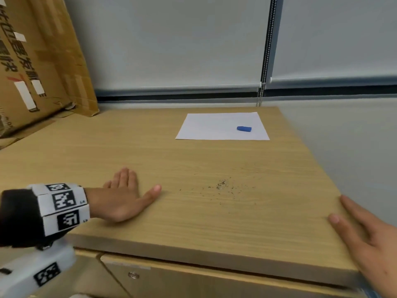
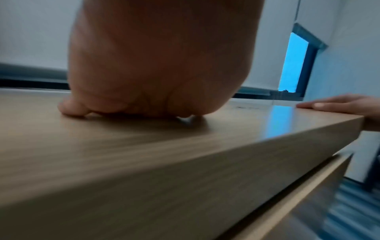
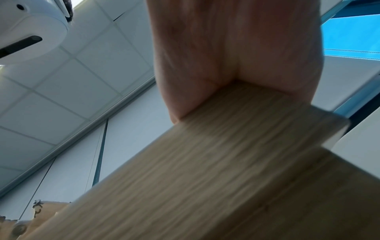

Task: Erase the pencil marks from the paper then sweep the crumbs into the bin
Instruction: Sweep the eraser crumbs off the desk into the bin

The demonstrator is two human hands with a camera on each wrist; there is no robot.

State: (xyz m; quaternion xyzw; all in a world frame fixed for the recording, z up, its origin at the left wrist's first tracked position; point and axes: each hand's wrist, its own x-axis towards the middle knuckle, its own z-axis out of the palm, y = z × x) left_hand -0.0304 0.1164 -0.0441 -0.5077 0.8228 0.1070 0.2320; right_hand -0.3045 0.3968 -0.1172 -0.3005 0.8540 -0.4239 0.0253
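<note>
A white sheet of paper (image 1: 222,126) lies at the far side of the wooden cabinet top (image 1: 193,222), with a blue eraser (image 1: 244,128) on its right part. Dark eraser crumbs (image 1: 223,186) are scattered on the wood nearer to me. My left hand (image 1: 124,196) lies flat on the top, left of the crumbs, fingers straight and thumb spread toward them. My right hand (image 1: 365,229) rests with straight fingers on the right front corner, right of the crumbs. In the left wrist view the left palm (image 2: 160,65) presses the wood and the right hand (image 2: 337,104) shows at the corner. The right palm (image 3: 236,56) sits against the edge.
A large cardboard box (image 1: 36,67) leans at the back left. Grey roller blinds with a bead chain (image 1: 265,61) hang behind the cabinet. A drawer front with a lock (image 1: 133,275) sits below the top. No bin shows in any view.
</note>
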